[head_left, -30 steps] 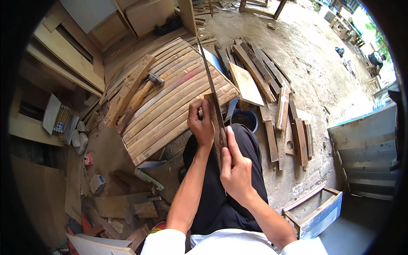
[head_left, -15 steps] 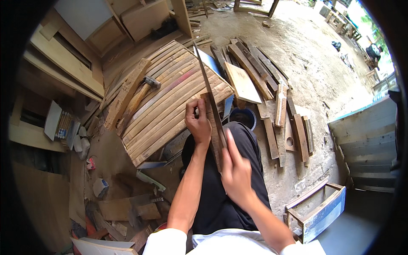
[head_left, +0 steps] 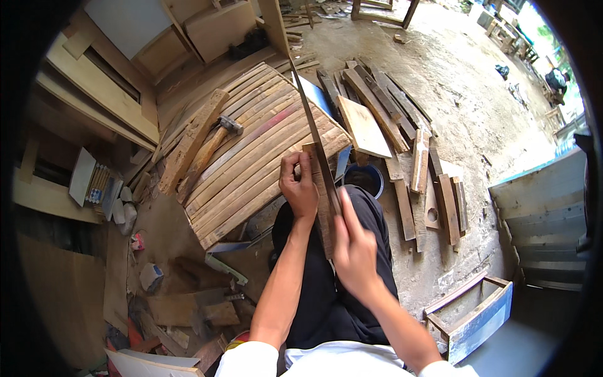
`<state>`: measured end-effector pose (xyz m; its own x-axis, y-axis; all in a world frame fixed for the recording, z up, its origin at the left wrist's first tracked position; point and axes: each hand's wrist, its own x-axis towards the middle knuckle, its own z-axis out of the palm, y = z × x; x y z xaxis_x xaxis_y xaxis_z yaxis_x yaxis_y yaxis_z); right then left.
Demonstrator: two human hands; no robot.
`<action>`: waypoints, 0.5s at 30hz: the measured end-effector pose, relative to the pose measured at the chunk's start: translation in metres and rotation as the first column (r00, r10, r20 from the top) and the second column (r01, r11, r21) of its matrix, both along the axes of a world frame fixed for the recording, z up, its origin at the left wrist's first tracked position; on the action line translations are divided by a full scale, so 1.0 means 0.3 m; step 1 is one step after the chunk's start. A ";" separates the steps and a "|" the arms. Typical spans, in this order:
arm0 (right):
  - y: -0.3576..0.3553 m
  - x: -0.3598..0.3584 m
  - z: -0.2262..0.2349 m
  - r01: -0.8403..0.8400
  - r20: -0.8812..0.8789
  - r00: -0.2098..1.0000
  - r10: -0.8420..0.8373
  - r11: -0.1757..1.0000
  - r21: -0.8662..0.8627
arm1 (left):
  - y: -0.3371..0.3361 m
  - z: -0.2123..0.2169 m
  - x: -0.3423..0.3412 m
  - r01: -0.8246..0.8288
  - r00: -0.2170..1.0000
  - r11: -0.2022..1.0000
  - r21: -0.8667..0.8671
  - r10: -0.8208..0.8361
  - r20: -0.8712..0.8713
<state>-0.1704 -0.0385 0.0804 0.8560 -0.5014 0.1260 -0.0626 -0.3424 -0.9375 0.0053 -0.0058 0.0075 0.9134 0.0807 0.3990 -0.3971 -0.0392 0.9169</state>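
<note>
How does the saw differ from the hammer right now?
The saw is in the person's right hand, while the hammer lies on the slatted surface. The saw shows a long, thin dark blade; the hammer has a wooden handle and a short, chunky head. The saw looks longer than the hammer. Both are hand tools.

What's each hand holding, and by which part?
Left hand: wooden strip, near its far end. Right hand: long saw-like blade, by its near end.
</note>
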 end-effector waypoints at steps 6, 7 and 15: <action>0.006 -0.039 0.003 0.004 0.049 0.999 -0.004 1.000 0.006 | 0.002 -0.002 -0.003 -0.006 1.000 0.998 0.062 0.005 0.006; 0.050 -0.184 0.028 -0.023 -0.146 0.989 0.038 0.994 0.106 | 0.002 -0.005 -0.001 -0.024 1.000 0.997 0.071 0.023 0.017; -0.033 0.031 0.065 -0.020 -0.063 0.998 0.020 1.000 -0.008 | 0.006 -0.010 -0.007 0.010 0.999 1.000 0.008 -0.009 -0.041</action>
<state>-0.1611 -0.0483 0.0998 0.8722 -0.4833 0.0760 -0.1140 -0.3519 -0.9291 0.0033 -0.0040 0.0045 0.9296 0.0687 0.3621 -0.3598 -0.0433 0.9320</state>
